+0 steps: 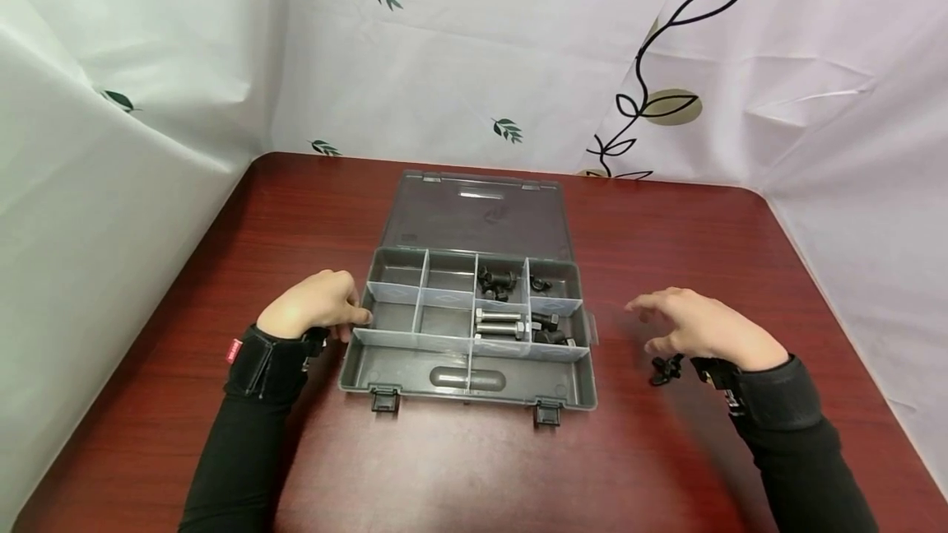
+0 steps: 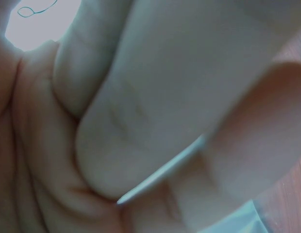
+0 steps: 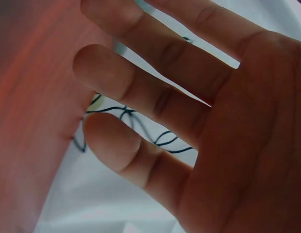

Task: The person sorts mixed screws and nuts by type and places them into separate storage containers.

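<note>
A grey plastic organizer box (image 1: 407, 364) lies on the table with its lid folded back. At its left wall my left hand (image 1: 314, 307) has curled fingers, and the fingertips grip the edge. The left wrist view shows the bent fingers (image 2: 141, 107) close up, with a corner of the box (image 2: 242, 221) below. Silver bolts (image 1: 499, 323) and black bolts (image 1: 548, 327) lie in the right-hand compartments, with more black hardware (image 1: 496, 282) behind. To the right of the box, my right hand (image 1: 696, 323) hovers, fingers spread, holding nothing. Small black pieces (image 1: 665, 368) lie beneath it.
The dark grey lid (image 1: 477, 216) extends toward the back of the red-brown table (image 1: 652, 229). Two latches (image 1: 546, 414) stick out at the box's front. White patterned cloth (image 1: 444, 48) surrounds the table at the back and sides.
</note>
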`<state>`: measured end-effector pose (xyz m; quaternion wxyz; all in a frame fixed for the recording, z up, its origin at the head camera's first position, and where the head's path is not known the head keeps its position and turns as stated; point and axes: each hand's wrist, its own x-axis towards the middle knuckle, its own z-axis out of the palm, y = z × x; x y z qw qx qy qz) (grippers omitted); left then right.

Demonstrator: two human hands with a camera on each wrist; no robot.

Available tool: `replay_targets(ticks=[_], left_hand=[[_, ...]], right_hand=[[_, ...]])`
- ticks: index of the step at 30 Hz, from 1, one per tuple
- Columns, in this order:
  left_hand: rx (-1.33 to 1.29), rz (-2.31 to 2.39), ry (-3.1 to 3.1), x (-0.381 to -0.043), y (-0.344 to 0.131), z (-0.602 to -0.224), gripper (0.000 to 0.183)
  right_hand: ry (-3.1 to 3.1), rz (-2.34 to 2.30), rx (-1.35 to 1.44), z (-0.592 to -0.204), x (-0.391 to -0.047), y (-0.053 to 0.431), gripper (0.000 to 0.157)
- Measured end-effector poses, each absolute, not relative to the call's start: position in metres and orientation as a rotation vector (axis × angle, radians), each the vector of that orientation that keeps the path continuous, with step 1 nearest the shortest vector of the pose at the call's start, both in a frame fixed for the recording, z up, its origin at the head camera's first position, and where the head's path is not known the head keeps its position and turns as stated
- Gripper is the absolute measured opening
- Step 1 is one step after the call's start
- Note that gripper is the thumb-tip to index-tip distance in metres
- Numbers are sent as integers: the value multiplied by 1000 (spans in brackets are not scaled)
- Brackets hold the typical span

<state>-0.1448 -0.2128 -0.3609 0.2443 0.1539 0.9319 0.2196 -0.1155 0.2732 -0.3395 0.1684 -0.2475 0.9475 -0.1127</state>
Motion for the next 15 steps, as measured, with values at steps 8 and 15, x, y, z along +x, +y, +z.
replay_targets(ticks=[8,15], left_hand=[[428,600,2545,-145,-212,-360,23],[424,588,2549,-145,-212,-360,23]], right_hand=[[2640,-351,-643,-360,-105,290,43],[2643,-363,-643,-368,-99,292,39]])
